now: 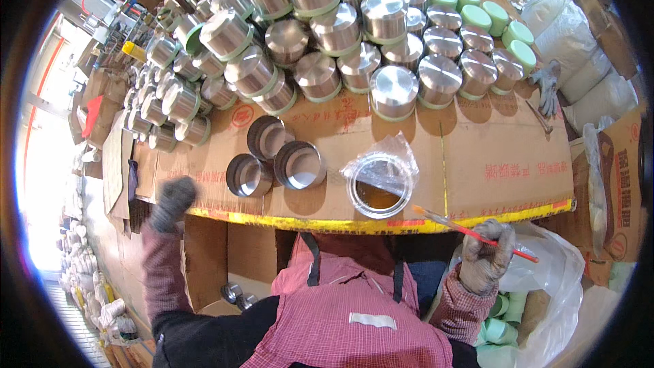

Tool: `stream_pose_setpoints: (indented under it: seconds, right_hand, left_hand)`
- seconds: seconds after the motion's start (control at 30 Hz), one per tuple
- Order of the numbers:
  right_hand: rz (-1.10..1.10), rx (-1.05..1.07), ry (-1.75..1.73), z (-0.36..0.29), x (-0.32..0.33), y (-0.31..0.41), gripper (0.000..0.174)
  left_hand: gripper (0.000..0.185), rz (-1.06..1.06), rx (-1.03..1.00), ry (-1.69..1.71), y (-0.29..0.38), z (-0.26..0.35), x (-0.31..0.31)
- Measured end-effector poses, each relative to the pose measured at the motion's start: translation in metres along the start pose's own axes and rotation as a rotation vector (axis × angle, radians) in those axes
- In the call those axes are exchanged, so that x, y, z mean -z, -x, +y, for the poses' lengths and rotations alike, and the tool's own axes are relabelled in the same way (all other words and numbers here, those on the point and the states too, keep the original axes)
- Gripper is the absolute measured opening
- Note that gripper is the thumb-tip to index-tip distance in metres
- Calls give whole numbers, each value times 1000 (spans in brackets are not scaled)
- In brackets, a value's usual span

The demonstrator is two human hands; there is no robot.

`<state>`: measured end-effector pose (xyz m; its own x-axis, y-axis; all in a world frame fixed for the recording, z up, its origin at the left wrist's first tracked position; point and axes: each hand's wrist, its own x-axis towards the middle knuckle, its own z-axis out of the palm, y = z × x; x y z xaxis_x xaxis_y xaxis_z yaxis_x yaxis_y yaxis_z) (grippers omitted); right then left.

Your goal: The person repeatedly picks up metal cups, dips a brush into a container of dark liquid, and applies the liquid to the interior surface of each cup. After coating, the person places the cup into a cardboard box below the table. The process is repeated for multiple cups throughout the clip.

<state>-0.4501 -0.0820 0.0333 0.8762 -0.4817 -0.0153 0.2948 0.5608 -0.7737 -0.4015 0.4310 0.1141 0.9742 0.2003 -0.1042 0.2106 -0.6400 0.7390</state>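
My right hand (485, 250), in a grey work glove, grips a red-handled paintbrush (470, 233) past the front edge of the table. The brush's bristles point left towards a clear tub (382, 198) of amber-brown liquid with crumpled clear plastic film (393, 161) over its back. My left hand (174, 202), also gloved, is at the table's front left edge and blurred; I cannot make out its fingers. Right of it, three hollow metal cups (249, 175) stand together with their openings showing.
Metal cylinders with pale green rims (393, 89) crowd the table's back and left, some stacked. Pale green pieces (475, 17) stand at the far right. A spare glove (547, 87) and a metal tool (540, 116) lie at the right edge. Below right, a plastic-lined box holds green parts (500, 332).
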Motion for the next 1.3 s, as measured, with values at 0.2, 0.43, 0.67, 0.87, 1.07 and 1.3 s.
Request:
stream_pose_setpoints:
  seconds: [0.2,0.43,0.67,0.87,1.07,1.3]
  right_hand:
    - [-305,40,733,-3,-43,11,45]
    - [-384,73,1101,6,-75,8,40]
    - [-166,-81,750,13,-51,10,51]
    - [-23,-283,109,40,5,12,34]
    - [-309,-184,74,63,35,19,28]
    - [-373,-25,240,69,38,19,28]
  left_hand:
    - [40,-75,-642,-556,55,-41,-105]
    - [56,135,-846,-570,14,-20,-173]
    - [23,91,-796,-233,4,-28,-172]
    - [35,-518,347,1171,68,-22,-164]
    - [58,-1262,-26,973,97,-4,-238]
    - [88,-1378,-630,635,95,0,-235]
